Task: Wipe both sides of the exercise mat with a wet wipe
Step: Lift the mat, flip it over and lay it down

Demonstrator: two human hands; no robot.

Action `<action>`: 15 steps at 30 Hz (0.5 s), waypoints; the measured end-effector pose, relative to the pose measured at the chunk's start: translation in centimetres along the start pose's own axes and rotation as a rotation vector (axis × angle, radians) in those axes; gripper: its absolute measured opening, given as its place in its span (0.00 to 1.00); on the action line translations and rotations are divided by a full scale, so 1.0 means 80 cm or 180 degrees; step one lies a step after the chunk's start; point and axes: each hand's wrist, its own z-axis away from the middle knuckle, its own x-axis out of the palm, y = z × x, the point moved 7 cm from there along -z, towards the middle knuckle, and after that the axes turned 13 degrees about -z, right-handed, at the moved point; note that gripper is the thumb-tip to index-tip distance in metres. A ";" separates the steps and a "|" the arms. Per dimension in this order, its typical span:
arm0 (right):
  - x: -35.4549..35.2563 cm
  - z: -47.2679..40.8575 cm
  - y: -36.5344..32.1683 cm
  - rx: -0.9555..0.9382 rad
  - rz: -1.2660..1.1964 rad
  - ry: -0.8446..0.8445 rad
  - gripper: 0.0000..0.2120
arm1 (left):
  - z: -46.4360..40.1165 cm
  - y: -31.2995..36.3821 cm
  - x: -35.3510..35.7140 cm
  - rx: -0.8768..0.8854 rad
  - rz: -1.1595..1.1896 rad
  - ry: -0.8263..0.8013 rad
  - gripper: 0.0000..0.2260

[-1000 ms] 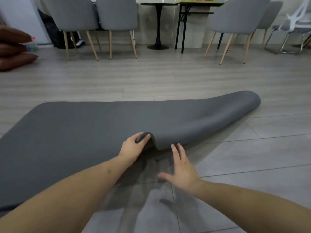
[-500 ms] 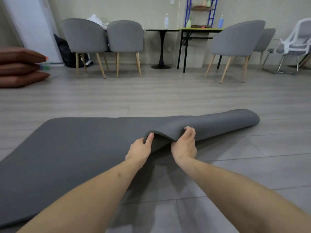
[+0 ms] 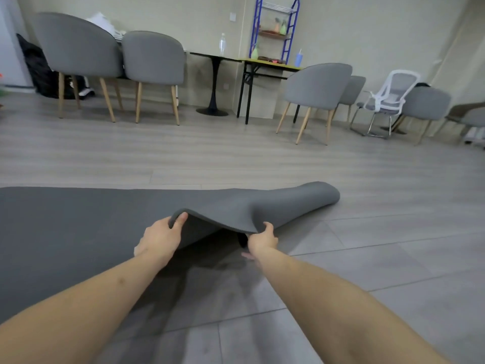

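Note:
A dark grey exercise mat (image 3: 78,227) lies across the grey floor, running off the left edge of the view. Its right end curls upward at the far right (image 3: 320,197). The near long edge is lifted off the floor in a hump between my hands. My left hand (image 3: 160,239) grips that raised edge, thumb on top. My right hand (image 3: 262,239) pinches the same edge a little further right, fingers underneath. No wet wipe shows in this view.
Grey chairs with wooden legs (image 3: 152,64) (image 3: 317,93) stand along the back wall, with a black round table (image 3: 214,74), a yellow-topped table (image 3: 265,65) and a white office chair (image 3: 388,98). Bare floor (image 3: 393,258) lies to the mat's right.
My right hand came up from the floor and took hold of the mat's edge beside my left hand. Both hands have spread apart and lifted the edge higher. My head has tilted up.

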 end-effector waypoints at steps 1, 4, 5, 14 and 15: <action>0.007 -0.001 0.002 0.0111 -0.0432 -0.0080 0.25 | -0.001 -0.001 0.000 0.0011 -0.0025 0.0003 0.20; 0.015 -0.004 -0.032 -0.0154 -0.1005 0.0013 0.21 | -0.006 0.000 0.002 0.0105 -0.0128 -0.0003 0.20; 0.013 -0.004 -0.049 -0.0303 -0.1047 0.0077 0.21 | -0.007 0.002 0.004 0.0173 -0.0200 -0.0002 0.20; -0.033 0.001 -0.203 -0.2732 0.0940 0.0077 0.27 | -0.007 0.046 0.026 0.0479 -0.0186 -0.0074 0.20; -0.035 0.003 -0.216 -0.3282 0.1510 -0.0189 0.24 | -0.007 0.046 0.029 0.0468 -0.0176 -0.0081 0.19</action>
